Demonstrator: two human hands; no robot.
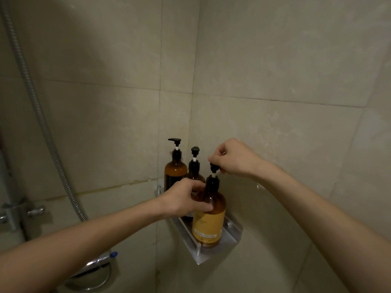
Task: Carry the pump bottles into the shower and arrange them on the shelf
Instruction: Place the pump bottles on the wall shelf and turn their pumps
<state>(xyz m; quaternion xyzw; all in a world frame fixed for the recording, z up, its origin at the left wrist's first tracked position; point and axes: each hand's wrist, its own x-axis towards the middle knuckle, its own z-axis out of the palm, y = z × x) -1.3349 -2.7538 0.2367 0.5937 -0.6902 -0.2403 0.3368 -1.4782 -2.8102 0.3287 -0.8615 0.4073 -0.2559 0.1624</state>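
Three amber pump bottles stand upright in a row on a metal wall shelf [213, 254] in the tiled shower corner. The nearest bottle [210, 225] carries a yellow label. My left hand [184, 198] wraps its shoulder, and my right hand [232, 158] pinches its black pump head [214, 167] from above. The middle bottle [194, 170] is partly hidden behind my left hand. The far bottle [175, 170] stands at the shelf's wall end, with its pump spout pointing left.
A ribbed metal shower hose [38, 106] runs down the left wall to a chrome mixer valve [12, 214]. A chrome tap with a blue cap [101, 261] sits low at the left. Tiled walls enclose the corner.
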